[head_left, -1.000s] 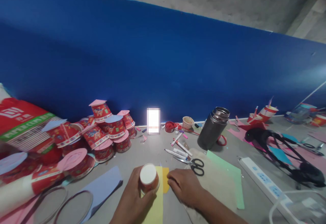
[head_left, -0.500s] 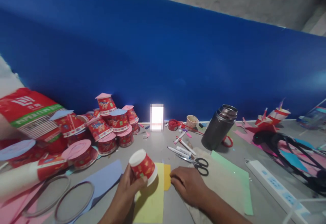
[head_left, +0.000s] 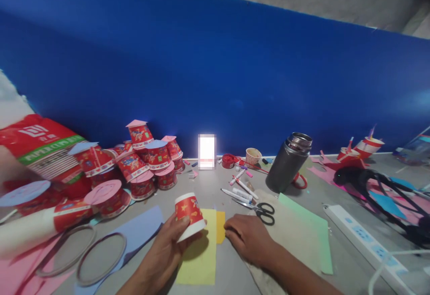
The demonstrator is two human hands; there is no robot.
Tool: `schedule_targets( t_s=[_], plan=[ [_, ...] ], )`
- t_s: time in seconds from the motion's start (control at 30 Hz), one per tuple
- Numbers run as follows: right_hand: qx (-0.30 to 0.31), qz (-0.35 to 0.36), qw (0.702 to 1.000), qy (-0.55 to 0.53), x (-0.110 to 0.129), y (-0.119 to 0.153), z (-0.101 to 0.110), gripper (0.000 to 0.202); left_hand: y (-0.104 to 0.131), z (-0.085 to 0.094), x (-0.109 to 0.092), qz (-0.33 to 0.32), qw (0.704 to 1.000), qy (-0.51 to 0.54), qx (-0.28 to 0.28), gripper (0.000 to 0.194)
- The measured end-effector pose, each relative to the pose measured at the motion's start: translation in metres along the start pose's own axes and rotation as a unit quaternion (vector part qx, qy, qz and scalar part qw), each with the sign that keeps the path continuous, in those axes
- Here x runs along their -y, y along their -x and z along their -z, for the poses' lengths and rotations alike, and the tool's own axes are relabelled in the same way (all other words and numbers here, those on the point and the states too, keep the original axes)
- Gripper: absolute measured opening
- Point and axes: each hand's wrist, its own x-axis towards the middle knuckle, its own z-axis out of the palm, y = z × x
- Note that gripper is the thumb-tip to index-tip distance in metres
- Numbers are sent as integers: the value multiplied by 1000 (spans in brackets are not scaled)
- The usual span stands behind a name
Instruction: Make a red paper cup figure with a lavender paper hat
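Note:
My left hand [head_left: 169,241] is wrapped round a red paper cup [head_left: 190,212] with a printed pattern. The cup is upside down and slightly tilted, with its white rim low and its narrow base up. Below it lies a sheet of yellow paper [head_left: 204,266], partly covering or meeting a smaller orange piece [head_left: 220,228]. My right hand [head_left: 247,237] rests on the table beside the orange piece, fingers curled together; anything inside them is hidden. Just beyond the right hand lie black-handled scissors [head_left: 265,213] and several markers [head_left: 242,194].
Stacked red cups with pink and blue paper tops [head_left: 148,160] stand at left, near a red bag [head_left: 53,151] and two grey rings [head_left: 101,259]. At right are a dark flask [head_left: 288,165], green paper [head_left: 305,228], a power strip [head_left: 363,239] and black straps [head_left: 376,196].
My left hand has turned the cup more upright, so more of its printed side shows. My right hand has stayed in the same spot beside the orange paper.

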Motion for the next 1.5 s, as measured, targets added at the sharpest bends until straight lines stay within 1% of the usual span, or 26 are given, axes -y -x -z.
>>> schedule_targets(
  t_s=[0.1, 0.2, 0.27, 0.3, 0.4, 0.47, 0.5, 0.57, 0.67, 0.73, 0.8, 0.9, 0.97, 1.1, 1.27, 1.33, 1.5],
  plan=[
    [3, -7, 1000, -13, 2, -1, 1, 22, 4, -5, -5, 12, 1000, -9, 8, 35],
    [13, -26, 1000, -12, 5, -1, 5, 20, 3, -7, -13, 11, 999, -15, 42, 38],
    [34, -38, 999, 9, 10, -1, 13, 16, -1, -8, -15, 4, 998, -14, 66, 37],
    [49, -39, 998, 25, 13, -1, 18, 14, -5, -8, -15, -1, 998, -14, 69, 34],
    [87, -20, 994, 66, 23, -5, 37, 13, -17, -6, -9, -16, 998, -8, 54, 30],
    [65, -11, 996, 65, 30, -11, 45, 15, -23, -5, -4, -19, 998, -6, 65, 35],
    [48, -8, 997, 53, 33, -15, 46, 17, -25, -4, -3, -15, 997, -6, 77, 39],
    [8, -5, 1000, 6, 36, -22, 40, 19, -26, -1, -2, -7, 995, -5, 96, 48],
    [-48, 2, 998, -36, 34, -27, 17, 27, -27, 6, -4, 0, 995, 18, 96, 55],
    [-62, 16, 997, -40, 28, -26, 3, 29, -29, 9, -5, 12, 994, 32, 102, 53],
    [-57, 39, 997, -46, 20, -23, -6, 29, -30, 9, -2, 19, 993, 36, 111, 46],
    [-51, 58, 994, -73, 13, -19, -8, 31, -31, 8, 3, 19, 992, 12, 123, 34],
    [-49, 68, 994, -74, 11, -18, -7, 31, -30, 7, 6, 28, 990, 3, 137, 34],
    [-35, 91, 992, -80, 12, -17, -9, 29, -31, 9, 4, 53, 987, 45, 141, 33],
    [-53, 49, 992, -103, 10, -18, -11, 30, -34, 14, -2, 55, 983, 88, 151, 38],
    [-56, 38, 992, -107, 8, -19, -11, 30, -35, 15, -3, 53, 984, 92, 146, 37],
    [-34, 43, 992, -113, 8, -20, -9, 27, -38, 16, -1, 76, 983, 88, 139, 33]
  ],
)
